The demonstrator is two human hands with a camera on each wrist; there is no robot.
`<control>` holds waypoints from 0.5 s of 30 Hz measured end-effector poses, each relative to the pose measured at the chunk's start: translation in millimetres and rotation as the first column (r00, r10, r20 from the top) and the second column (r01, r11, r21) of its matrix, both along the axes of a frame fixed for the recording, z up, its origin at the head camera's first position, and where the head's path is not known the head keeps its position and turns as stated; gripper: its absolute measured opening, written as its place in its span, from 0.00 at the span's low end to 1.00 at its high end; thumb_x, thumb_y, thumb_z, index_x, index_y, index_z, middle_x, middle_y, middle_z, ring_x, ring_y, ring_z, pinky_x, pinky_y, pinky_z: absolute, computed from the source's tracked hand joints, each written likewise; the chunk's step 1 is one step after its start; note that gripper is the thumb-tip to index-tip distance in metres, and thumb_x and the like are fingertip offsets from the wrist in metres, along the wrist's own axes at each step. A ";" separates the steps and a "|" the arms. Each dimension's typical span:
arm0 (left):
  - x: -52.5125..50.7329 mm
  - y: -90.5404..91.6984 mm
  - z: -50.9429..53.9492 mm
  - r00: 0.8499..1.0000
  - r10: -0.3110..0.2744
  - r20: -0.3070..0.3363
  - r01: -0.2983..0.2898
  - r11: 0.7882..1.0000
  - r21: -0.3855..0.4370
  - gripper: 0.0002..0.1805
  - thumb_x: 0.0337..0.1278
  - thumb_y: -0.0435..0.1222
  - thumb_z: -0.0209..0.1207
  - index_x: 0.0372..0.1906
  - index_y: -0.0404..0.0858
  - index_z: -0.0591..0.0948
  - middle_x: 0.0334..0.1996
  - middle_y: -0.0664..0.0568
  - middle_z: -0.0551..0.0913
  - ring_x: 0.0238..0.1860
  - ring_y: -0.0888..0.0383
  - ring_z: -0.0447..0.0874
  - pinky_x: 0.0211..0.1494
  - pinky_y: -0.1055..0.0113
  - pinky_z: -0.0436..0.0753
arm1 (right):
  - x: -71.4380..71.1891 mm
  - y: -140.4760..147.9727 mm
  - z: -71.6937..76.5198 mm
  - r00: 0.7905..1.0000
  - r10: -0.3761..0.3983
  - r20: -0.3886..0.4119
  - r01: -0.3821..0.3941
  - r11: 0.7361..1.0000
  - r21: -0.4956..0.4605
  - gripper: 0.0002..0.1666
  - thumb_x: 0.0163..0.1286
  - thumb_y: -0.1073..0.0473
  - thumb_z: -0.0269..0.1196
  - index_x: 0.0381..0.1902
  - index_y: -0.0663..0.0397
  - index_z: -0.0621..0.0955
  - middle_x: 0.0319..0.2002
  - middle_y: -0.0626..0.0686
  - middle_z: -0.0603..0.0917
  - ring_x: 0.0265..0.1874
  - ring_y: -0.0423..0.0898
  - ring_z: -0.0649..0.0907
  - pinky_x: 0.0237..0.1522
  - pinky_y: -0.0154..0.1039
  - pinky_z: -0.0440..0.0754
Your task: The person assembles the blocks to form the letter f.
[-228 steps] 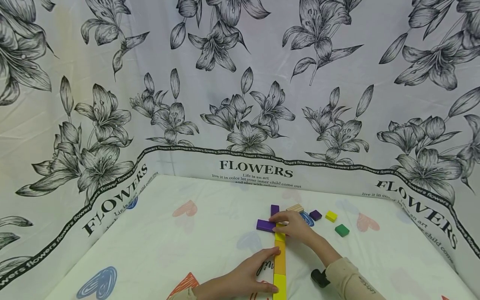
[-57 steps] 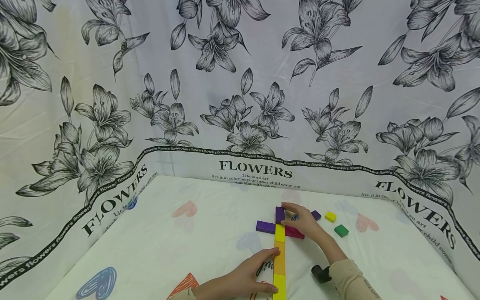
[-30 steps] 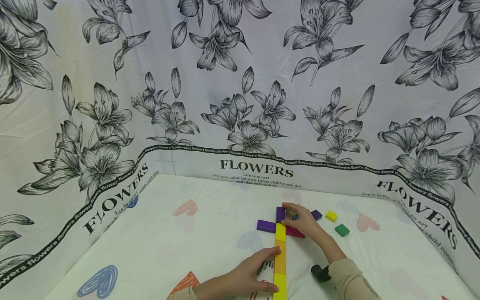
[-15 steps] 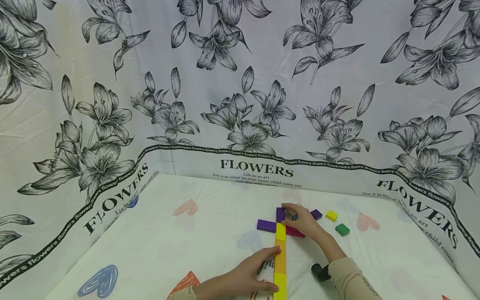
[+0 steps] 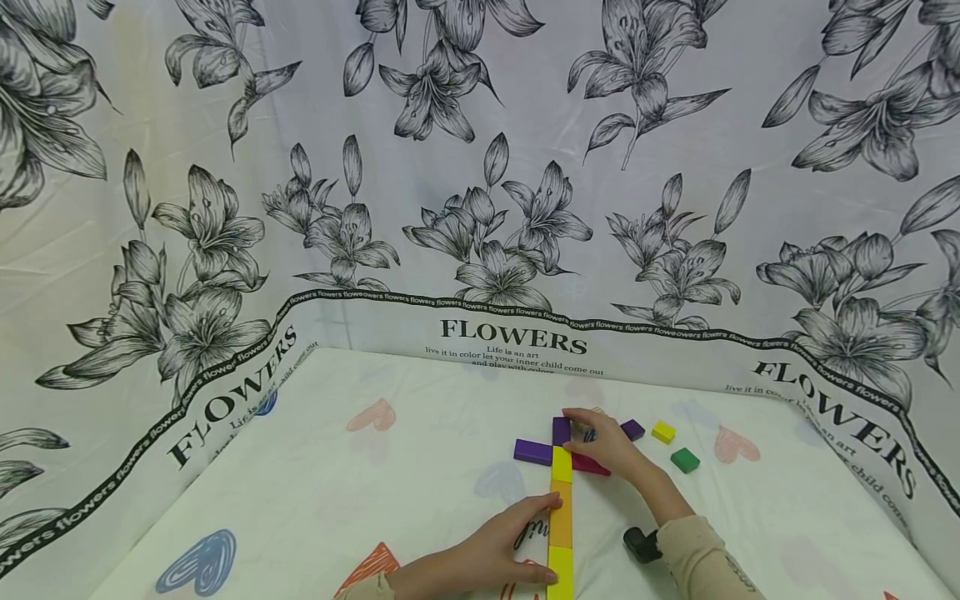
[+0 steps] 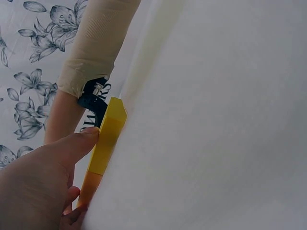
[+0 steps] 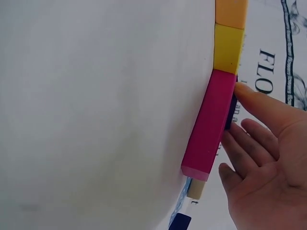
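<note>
A row of wooden blocks runs away from me: a near yellow block, an orange block and a farther yellow block. My left hand rests along the row's left side, thumb against the near yellow block and index finger touching the orange one. At the far end my right hand pinches a purple block between thumb and index finger. Another purple block sticks out left from the farther yellow block. A magenta block extends right, partly hidden by the right hand in the head view.
Right of the row lie a loose purple block, a small yellow block and a green block. A natural-wood block sits behind the right hand. Flower-printed cloth walls surround the white heart-printed surface.
Since the oldest frame, the right hand has moved to the far purple block, which has shifted right and now lines up with the row. It has edged slightly nearer lately. The left hand stays put.
</note>
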State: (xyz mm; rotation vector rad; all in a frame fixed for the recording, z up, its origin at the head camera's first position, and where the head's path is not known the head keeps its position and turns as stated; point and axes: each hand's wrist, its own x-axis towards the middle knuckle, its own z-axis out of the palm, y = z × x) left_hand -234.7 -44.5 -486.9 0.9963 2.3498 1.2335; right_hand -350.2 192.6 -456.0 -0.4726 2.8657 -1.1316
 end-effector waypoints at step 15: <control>0.7 0.6 1.2 1.000 -0.002 0.003 0.002 1.000 -0.004 0.46 0.55 0.54 0.65 0.75 0.54 0.55 0.72 0.64 0.64 0.72 0.66 0.62 0.76 0.63 0.66 | 0.2 -0.9 2.0 1.000 0.008 0.007 -0.008 0.999 0.046 0.34 0.63 0.58 0.68 0.67 0.51 0.73 0.65 0.57 0.76 0.67 0.59 0.72 0.68 0.62 0.68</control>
